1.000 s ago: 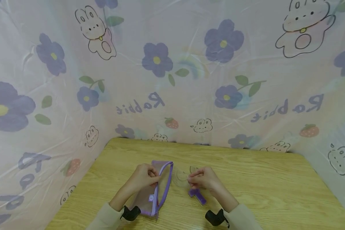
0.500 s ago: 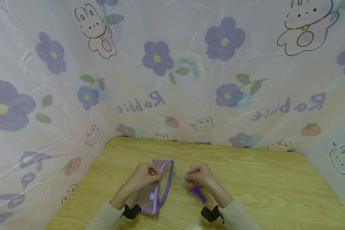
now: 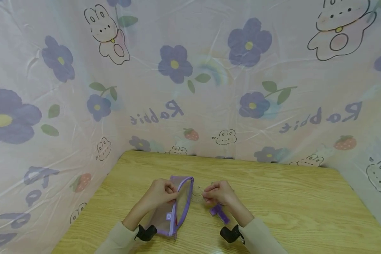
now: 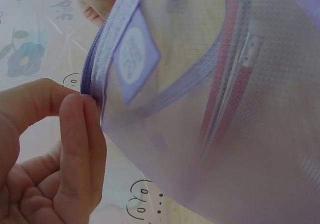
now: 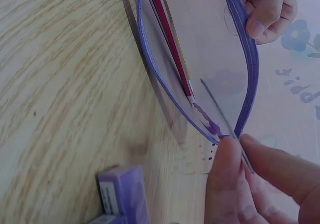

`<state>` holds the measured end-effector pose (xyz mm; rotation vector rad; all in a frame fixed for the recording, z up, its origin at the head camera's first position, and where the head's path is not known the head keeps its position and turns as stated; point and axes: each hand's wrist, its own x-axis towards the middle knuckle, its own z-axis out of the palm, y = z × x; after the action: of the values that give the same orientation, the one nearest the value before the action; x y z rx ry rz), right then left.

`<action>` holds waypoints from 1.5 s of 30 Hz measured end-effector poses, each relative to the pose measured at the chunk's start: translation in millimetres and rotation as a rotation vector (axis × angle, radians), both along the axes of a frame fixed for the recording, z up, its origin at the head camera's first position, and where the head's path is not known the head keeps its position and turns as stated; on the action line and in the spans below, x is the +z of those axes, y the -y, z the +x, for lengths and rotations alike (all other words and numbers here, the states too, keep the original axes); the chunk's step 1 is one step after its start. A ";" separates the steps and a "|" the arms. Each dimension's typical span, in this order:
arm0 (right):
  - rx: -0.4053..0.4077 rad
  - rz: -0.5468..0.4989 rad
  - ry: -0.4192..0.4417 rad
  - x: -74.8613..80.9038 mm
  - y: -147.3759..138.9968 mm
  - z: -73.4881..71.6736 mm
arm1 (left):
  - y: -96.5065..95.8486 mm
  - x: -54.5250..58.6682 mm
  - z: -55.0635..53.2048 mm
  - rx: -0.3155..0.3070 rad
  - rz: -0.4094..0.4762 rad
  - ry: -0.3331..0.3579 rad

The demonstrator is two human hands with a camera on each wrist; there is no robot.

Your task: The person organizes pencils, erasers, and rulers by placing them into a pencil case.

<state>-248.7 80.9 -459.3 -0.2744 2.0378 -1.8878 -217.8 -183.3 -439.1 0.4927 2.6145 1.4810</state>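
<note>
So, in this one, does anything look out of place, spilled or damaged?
Nothing looks spilled or damaged. The one oddity is the backdrop: its "Rabbit" lettering runs backwards, as if mirrored. The purple pouch gapes, but the left hand pinches its zippered edge, so that seems ordinary.

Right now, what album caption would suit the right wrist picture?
Left hand holding an open purple-rimmed pouch, right hand pinching a thin clear piece near its opening.

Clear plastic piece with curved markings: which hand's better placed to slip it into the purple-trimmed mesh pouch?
Probably the right hand: it pinches the plastic piece near the open pouch, while the left hand holds its zippered edge.
</note>
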 end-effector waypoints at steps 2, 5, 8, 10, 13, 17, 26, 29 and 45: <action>-0.001 -0.001 -0.001 -0.3 1.8 -0.4 | 0.1 0.0 -0.2 0.001 0.003 0.004; 0.001 -0.005 -0.001 -0.6 5.1 -0.4 | 0.5 -0.5 -0.7 0.001 0.005 0.000; 0.000 -0.026 0.009 -1.1 8.6 0.0 | 1.0 -0.7 -0.9 0.000 0.004 -0.009; -0.004 -0.040 0.020 -1.7 11.0 0.2 | 1.5 -0.6 -0.7 -0.002 0.003 -0.012; -0.013 -0.051 0.021 -3.2 14.9 0.1 | 2.0 -0.2 -0.1 -0.005 0.007 -0.009; -0.018 -0.048 0.009 -6.3 20.3 -0.3 | 1.8 0.0 -0.2 -0.006 0.012 -0.004; -0.060 -0.051 0.023 -15.0 29.7 0.8 | -0.9 -1.0 -0.5 0.008 0.007 -0.006; -0.072 -0.064 0.024 -17.7 32.5 0.9 | -1.4 -1.2 -0.9 0.011 0.003 -0.007; -0.030 -0.128 0.024 -24.3 39.5 3.9 | -0.9 2.6 1.6 -0.004 0.007 -0.016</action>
<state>-244.8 41.4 -483.7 -0.2529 1.9187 -2.0340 -216.2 -182.3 -436.5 0.5118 2.6196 1.4920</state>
